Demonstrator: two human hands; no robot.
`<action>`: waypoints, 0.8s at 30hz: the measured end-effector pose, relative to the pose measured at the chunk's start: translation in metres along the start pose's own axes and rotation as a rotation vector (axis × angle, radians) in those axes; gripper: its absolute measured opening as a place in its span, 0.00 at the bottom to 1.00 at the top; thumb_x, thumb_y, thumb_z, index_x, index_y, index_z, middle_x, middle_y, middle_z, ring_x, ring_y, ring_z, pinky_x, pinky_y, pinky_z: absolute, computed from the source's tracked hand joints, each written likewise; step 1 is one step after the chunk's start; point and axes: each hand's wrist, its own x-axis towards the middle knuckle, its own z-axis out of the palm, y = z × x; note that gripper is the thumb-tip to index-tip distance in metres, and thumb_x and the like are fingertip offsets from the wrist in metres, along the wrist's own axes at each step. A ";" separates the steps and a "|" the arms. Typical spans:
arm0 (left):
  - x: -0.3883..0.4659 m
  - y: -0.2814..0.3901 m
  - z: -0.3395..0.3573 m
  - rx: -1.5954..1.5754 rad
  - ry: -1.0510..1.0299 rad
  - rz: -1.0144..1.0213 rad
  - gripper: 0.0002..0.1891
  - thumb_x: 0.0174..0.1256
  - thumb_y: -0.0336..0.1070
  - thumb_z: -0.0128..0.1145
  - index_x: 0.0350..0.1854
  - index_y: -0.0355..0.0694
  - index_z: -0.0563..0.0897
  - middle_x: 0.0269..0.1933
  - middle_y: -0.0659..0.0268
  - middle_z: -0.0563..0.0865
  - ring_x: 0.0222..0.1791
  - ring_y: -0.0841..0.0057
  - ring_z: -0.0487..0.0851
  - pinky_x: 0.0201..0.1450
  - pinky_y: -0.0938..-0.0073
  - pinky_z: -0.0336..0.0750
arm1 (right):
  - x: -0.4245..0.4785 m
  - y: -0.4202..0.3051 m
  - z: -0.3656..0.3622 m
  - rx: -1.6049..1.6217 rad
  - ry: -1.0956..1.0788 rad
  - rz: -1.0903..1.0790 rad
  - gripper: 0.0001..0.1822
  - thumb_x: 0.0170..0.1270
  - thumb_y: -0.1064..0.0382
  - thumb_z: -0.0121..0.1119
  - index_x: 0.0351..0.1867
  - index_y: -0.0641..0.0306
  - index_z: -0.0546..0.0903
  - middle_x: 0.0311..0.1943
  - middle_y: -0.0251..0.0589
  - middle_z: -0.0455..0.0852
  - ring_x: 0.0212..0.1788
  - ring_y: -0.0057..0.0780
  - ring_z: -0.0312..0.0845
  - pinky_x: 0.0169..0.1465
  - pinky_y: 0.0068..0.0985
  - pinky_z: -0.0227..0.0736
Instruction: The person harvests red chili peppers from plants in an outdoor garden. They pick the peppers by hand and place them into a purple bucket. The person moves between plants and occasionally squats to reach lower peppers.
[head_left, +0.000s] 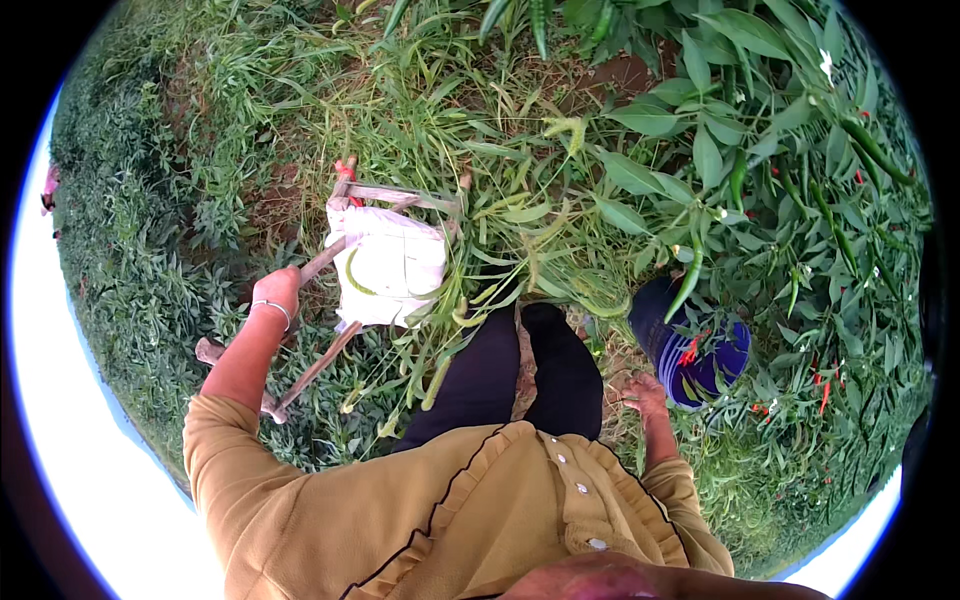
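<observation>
My left hand (277, 290), with a bangle at the wrist, is closed around a wooden bar of a small stool frame. A white cloth or sack seat (390, 262) is stretched on that wooden frame (397, 196), and red ties show at one corner. My right hand (645, 395) hangs low by my leg with its fingers apart and holds nothing visible. Just beside it a dark blue bucket (667, 322) lies tilted among the plants, with red chillies (688, 352) and leaves in view at its mouth.
Chilli plants with green pods (686, 277) and red ones crowd the right side. Weeds and seeded grass (442, 97) cover the ground ahead and lie over my legs (480, 360). More dense plants (127, 225) stand on the left. A distant figure in pink (50, 184) shows at the left rim.
</observation>
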 end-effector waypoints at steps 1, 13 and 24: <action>-0.009 0.004 -0.021 0.012 0.008 0.019 0.06 0.57 0.27 0.52 0.37 0.37 0.78 0.35 0.53 0.85 0.38 0.57 0.84 0.41 0.60 0.79 | -0.002 0.007 -0.013 0.013 0.029 0.000 0.26 0.59 0.66 0.59 0.59 0.69 0.68 0.43 0.42 0.81 0.36 0.36 0.82 0.35 0.36 0.79; 0.014 0.077 -0.156 0.208 0.056 0.205 0.12 0.50 0.27 0.55 0.40 0.39 0.80 0.39 0.50 0.84 0.42 0.55 0.82 0.45 0.59 0.76 | -0.030 0.070 -0.053 0.096 0.049 -0.039 0.16 0.57 0.65 0.56 0.48 0.63 0.76 0.40 0.40 0.82 0.36 0.30 0.81 0.33 0.28 0.78; 0.222 0.201 -0.170 0.265 0.201 0.189 0.13 0.61 0.40 0.53 0.43 0.38 0.80 0.44 0.56 0.84 0.44 0.63 0.84 0.45 0.67 0.79 | -0.082 0.076 0.026 0.165 -0.116 0.048 0.15 0.48 0.71 0.67 0.39 0.67 0.77 0.28 0.37 0.81 0.31 0.22 0.77 0.25 0.21 0.73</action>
